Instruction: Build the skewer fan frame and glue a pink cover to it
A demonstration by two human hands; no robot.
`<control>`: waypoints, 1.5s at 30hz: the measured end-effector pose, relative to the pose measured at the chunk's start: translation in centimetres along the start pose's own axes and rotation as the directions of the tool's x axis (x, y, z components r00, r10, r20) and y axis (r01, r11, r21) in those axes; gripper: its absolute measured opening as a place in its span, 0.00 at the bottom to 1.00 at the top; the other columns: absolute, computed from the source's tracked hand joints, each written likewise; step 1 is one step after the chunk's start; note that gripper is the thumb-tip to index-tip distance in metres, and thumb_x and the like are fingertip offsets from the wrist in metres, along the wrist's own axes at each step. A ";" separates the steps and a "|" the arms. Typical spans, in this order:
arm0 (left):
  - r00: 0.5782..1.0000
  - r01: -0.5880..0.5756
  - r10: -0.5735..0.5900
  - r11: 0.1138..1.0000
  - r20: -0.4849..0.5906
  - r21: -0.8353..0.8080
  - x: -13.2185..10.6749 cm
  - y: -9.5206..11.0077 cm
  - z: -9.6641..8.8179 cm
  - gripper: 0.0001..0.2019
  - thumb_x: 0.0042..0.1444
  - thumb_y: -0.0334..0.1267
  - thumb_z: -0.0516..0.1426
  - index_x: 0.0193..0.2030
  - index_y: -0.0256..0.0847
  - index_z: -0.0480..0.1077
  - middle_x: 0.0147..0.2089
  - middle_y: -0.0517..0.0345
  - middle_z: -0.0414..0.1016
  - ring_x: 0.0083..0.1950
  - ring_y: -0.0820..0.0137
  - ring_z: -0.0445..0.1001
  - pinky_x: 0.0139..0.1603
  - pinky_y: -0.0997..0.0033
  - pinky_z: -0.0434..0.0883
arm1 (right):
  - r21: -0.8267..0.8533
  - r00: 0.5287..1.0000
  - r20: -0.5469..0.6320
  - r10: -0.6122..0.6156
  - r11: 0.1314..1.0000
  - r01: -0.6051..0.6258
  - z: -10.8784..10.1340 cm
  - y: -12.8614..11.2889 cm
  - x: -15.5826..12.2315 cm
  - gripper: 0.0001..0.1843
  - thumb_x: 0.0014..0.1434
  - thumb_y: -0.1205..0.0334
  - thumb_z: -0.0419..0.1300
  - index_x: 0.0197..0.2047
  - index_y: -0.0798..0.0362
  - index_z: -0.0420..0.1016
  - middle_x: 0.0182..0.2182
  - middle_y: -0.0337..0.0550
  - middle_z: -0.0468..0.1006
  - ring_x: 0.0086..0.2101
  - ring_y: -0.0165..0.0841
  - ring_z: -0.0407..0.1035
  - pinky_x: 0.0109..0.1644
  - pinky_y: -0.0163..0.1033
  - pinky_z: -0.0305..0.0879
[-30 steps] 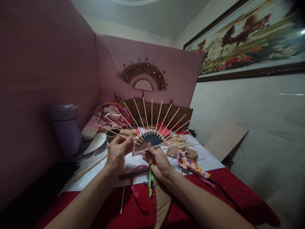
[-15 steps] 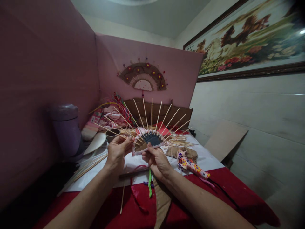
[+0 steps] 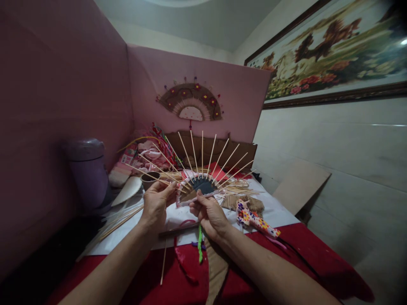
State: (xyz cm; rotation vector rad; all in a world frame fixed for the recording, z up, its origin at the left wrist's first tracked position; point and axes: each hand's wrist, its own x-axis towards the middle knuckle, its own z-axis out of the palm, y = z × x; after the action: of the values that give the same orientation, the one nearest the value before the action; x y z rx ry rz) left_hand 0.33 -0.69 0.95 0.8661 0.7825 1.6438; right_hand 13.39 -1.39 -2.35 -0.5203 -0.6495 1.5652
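Note:
A half-round fan base (image 3: 203, 184), dark in the middle with brown cardboard at its left and a pale edging, is held up above the table. Thin wooden sticks (image 3: 202, 152) spread from its curved edge like rays. My right hand (image 3: 210, 215) grips the base at its straight lower edge, thumb on the front. At the base's left end, my left hand (image 3: 155, 205) pinches a wooden stick (image 3: 143, 172) between thumb and fingers. Whether that stick is fixed to the base, I cannot tell.
A finished fan (image 3: 190, 101) hangs on the pink panel. Loose sticks, a cup (image 3: 150, 179) and ribbons (image 3: 163, 148) lie behind my hands. A flower-patterned glue gun (image 3: 257, 220) rests at right, a curved cardboard strip (image 3: 216, 267) in front, a purple bin (image 3: 89, 178) at left.

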 end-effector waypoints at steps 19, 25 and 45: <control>1.000 0.003 -0.003 1.000 -0.006 0.000 0.0 0.2 0.2 0.15 0.31 0.37 0.67 0.23 0.36 0.66 0.23 0.61 0.74 0.24 0.73 0.73 0.28 0.72 0.70 | -0.021 1.000 -0.013 -0.001 1.000 0.001 0.1 -0.1 -0.1 0.12 0.44 0.63 0.68 0.24 0.58 0.68 0.18 0.39 0.75 0.20 0.26 0.70 0.24 0.29 0.69; 1.000 -0.004 0.004 1.000 0.002 -0.008 -0.1 0.1 0.1 0.15 0.32 0.36 0.67 0.23 0.36 0.66 0.23 0.61 0.74 0.24 0.73 0.73 0.28 0.73 0.70 | -0.020 1.000 -0.018 0.002 1.000 -0.003 0.1 -0.1 -0.1 0.12 0.43 0.63 0.68 0.24 0.58 0.68 0.18 0.38 0.74 0.20 0.26 0.69 0.24 0.29 0.69; 1.000 -0.006 0.006 1.000 -0.007 -0.015 -0.1 0.3 0.4 0.15 0.30 0.35 0.67 0.23 0.36 0.66 0.22 0.61 0.73 0.24 0.74 0.73 0.28 0.73 0.69 | -0.021 1.000 -0.018 -0.002 1.000 0.002 0.1 -0.1 -0.2 0.13 0.42 0.62 0.69 0.24 0.58 0.68 0.18 0.38 0.74 0.20 0.26 0.70 0.24 0.29 0.69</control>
State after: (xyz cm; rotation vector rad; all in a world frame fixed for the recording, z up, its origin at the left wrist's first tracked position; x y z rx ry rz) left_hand 0.53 -0.83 1.34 0.8532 0.7725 1.6566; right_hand 13.45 -1.57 -2.24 -0.5488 -0.6526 1.5514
